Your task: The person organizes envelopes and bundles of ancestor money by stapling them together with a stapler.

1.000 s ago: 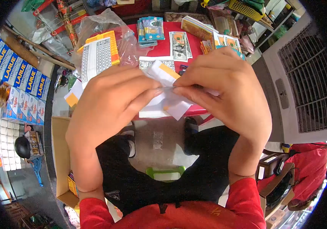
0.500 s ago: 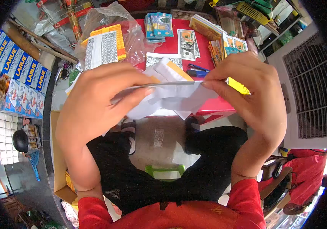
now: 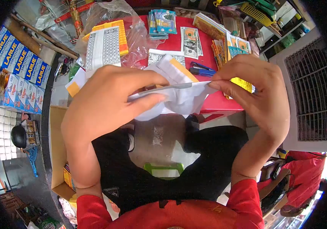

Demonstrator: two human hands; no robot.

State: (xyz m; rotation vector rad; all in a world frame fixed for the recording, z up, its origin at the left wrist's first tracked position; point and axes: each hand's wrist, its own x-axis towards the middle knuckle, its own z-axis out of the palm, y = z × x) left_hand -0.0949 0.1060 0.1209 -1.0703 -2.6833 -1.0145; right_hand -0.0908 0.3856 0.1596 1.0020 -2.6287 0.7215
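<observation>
A thin white sheet of paper (image 3: 184, 97) with a folded grey-white upper edge is stretched between both hands above the table's near edge. My left hand (image 3: 106, 101) pinches its left part between thumb and fingers. At the right end of the fold, my right hand (image 3: 253, 91) grips the paper with thumb and forefinger. Just beyond lies a white and yellow folded paper (image 3: 176, 69). A blue stapler (image 3: 202, 71) rests near my right hand's fingers. Yellow printed packets (image 3: 242, 84) show partly behind the right hand.
On the red table (image 3: 175, 42) are blue printed note bundles (image 3: 163, 23), dollar-like notes (image 3: 190, 42) and patterned white sheets (image 3: 103, 49) over yellow paper and a clear plastic bag (image 3: 134, 38). A cardboard box (image 3: 58, 152) stands left, a grey grille (image 3: 310, 91) right.
My left hand has slid right along the paper, nearer the right hand. The fold now slopes upward to the right, and the paper shows less width between the hands.
</observation>
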